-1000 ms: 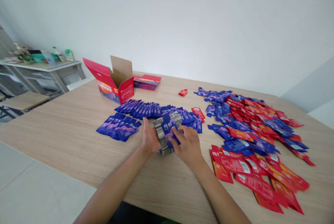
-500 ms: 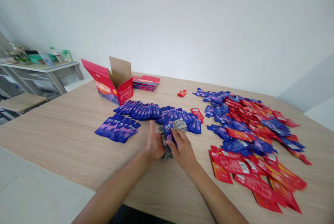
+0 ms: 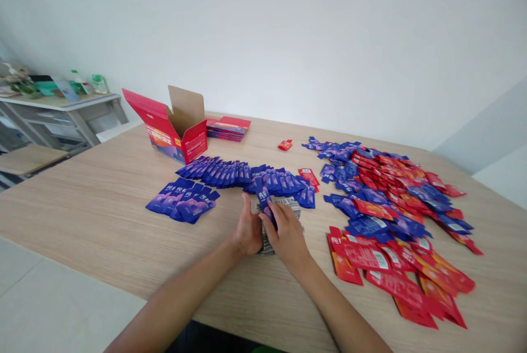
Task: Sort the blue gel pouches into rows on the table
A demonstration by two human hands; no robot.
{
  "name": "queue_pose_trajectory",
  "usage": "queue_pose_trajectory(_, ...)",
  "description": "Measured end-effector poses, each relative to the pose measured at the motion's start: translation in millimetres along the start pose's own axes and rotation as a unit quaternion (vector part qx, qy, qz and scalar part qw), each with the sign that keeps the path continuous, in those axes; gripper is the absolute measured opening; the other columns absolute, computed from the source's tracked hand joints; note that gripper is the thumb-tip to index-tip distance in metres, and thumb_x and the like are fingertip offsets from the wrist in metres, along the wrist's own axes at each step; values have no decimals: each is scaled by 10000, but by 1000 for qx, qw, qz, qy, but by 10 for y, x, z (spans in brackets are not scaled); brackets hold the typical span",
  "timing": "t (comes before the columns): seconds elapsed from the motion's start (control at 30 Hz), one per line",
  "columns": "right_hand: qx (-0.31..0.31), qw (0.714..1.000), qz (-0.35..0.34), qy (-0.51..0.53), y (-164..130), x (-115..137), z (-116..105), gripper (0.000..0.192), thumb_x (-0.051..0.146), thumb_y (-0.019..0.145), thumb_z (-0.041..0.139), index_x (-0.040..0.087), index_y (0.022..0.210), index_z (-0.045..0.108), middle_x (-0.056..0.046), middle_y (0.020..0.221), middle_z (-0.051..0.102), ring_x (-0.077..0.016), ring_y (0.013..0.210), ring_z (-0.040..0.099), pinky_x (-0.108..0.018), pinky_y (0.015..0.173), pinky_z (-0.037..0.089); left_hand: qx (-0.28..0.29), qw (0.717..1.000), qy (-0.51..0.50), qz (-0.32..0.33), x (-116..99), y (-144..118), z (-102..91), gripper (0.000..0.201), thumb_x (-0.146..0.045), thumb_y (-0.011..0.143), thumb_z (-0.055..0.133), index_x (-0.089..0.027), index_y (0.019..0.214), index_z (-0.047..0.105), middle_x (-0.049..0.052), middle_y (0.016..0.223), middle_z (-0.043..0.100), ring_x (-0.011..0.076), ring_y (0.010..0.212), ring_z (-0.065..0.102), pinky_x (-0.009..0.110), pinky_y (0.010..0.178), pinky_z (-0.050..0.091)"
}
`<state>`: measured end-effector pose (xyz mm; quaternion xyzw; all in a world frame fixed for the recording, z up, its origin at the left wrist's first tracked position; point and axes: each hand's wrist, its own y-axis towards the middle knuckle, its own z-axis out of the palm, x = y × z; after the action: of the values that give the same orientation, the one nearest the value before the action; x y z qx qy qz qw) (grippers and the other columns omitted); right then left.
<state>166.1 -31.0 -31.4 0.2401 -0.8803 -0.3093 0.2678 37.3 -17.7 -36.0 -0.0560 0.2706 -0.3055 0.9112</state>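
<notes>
A blue sachet (image 3: 263, 194) is pinched in my right hand (image 3: 287, 232), its printed end pointing up and away from me. Under and behind it is a grey-and-black striped cloth (image 3: 293, 205), partly covered by that hand. My left hand (image 3: 249, 231) grips the cloth's left side, thumb raised and its other fingers mostly hidden. Just beyond my hands runs a long overlapping row of blue sachets (image 3: 226, 173). Left of them lies a smaller fan of blue sachets (image 3: 183, 200).
An open red carton (image 3: 175, 136) stands at the back left, beside a stack of flat red cartons (image 3: 229, 129). A mixed heap of red and blue sachets (image 3: 382, 188) spreads across the right, with red sachets (image 3: 395, 270) nearer me. One small red packet (image 3: 285, 145) lies alone farther back.
My right hand has shifted slightly, and the blue sachet now tilts more to the left. The cloth has dropped a little lower. The whole view has moved slightly.
</notes>
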Motion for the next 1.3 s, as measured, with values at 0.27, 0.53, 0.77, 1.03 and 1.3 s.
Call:
queue_pose_trajectory(0.27,70,996,-53,-28,17,101,-92,307,378,991,534,138,1103,689,-138,982,695,-258,887,650,-402,797,552,88,990,-91,58,-229,-71,15,1011,-916,743,373,-147,1359,600,188,1183,710,330,1076,670,467,969,522)
queue_pose_trajectory(0.53,-12,996,-76,-55,-16,89,-23,347,442,894,628,149,1078,648,-194,1269,629,-338,1189,565,-550,1048,409,76,993,-78,40,-185,-78,30,1007,-886,811,277,-95,1366,561,206,1231,695,351,1162,647,493,966,532)
queue_pose_trajectory(0.77,86,986,-102,-97,-26,2,8,746,343,955,507,86,1589,209,-221,1624,305,-348,1529,232,-630,1206,188,99,993,-69,20,-96,-58,22,1038,-866,839,218,-91,1487,458,215,1366,630,352,1312,563,499,1098,423)
queue_pose_trajectory(1.03,134,977,-138,-89,39,-44,-44,891,544,917,564,41,1576,238,-264,1581,366,-380,1494,313,-666,1204,160,124,989,-72,27,-161,-91,39,1066,-875,830,206,-79,1501,439,223,1447,561,381,1400,462,550,1196,266)
queue_pose_trajectory(1.3,175,965,-179,-78,59,-41,-121,835,543,926,561,53,1554,310,-240,1581,376,-363,1491,328,-685,1214,102,107,988,-98,51,-360,-121,8,1151,-932,770,206,-43,1441,501,264,1392,591,406,1369,490,572,1181,279)
